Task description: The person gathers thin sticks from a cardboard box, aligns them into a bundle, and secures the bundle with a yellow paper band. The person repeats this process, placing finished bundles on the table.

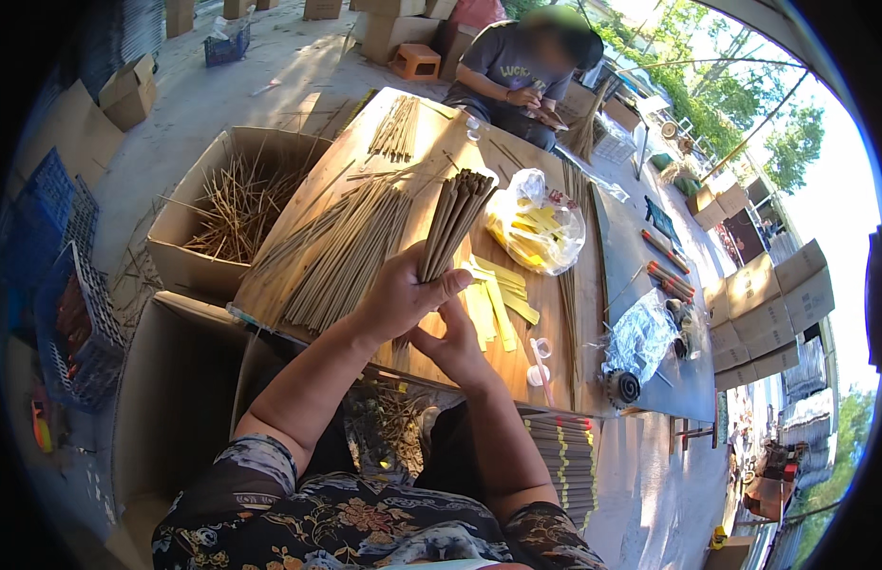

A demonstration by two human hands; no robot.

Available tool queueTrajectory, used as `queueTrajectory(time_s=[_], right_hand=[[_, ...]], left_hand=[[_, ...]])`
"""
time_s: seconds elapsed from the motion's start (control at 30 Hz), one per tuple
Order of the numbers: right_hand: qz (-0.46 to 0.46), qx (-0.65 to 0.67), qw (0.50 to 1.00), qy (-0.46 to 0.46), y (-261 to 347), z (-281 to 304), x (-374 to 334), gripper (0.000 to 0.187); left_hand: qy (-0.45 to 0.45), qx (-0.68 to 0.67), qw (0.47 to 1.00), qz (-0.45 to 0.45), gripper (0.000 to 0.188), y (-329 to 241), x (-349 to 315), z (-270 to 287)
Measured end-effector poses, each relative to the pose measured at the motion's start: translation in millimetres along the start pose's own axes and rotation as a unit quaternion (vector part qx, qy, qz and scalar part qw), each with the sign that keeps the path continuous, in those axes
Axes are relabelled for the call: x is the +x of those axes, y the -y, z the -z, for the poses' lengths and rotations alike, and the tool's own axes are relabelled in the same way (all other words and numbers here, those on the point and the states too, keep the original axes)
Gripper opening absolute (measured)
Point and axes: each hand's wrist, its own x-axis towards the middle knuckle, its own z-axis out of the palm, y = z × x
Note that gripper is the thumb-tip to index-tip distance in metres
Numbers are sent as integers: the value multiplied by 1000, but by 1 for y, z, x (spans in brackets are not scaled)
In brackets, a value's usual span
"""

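Observation:
My left hand (403, 290) is closed around an upright, slightly tilted bundle of thin brown incense-like sticks (457, 214). The bundle's tops fan out above my thumb, and its lower end shows below my wrist. Just beneath, on the near side, my right hand (450, 344) has its fingers apart, close to the left palm and the lower part of the bundle. Nothing shows in it. Yellow paper strips (493, 302) lie on the wooden table (426, 369) beyond my right hand. A wide layer of loose sticks (350, 252) is spread to the left.
A clear bag of yellow strips (539, 228) sits right of the bundle. Cardboard boxes stand left, one holding stick scraps (237, 204). Tape rolls (539, 361), a crumpled plastic bag (642, 332) and red-ended bundles (669, 280) lie right. Another person (521, 81) sits across the table.

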Motion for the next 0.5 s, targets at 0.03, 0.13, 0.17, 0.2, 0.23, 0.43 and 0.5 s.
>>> queueTrajectory(time_s=[0.03,0.13,0.17,0.2,0.23,0.43,0.5], right_hand=[[-7,20,1000,-14,7,10,-1,36],[-3,90,993,-79,40,45,4,27],[24,59,994,-86,58,55,10,23],[53,30,994,-92,77,62,18,20],[80,-1,993,-88,95,67,26,19],[213,-235,948,-33,166,71,54,22],[266,-324,908,8,175,76,59,20]], left_hand=[[-5,-4,1000,-2,30,-1,-1,1],[-5,-3,1000,10,26,1,-1,2],[-10,10,1000,1,26,0,-1,1],[-16,23,1000,-8,25,-1,-2,0],[-16,23,999,-21,26,-2,-3,-1],[-10,61,995,-73,27,-2,-6,-3],[-13,64,993,-99,28,2,-6,-5]])
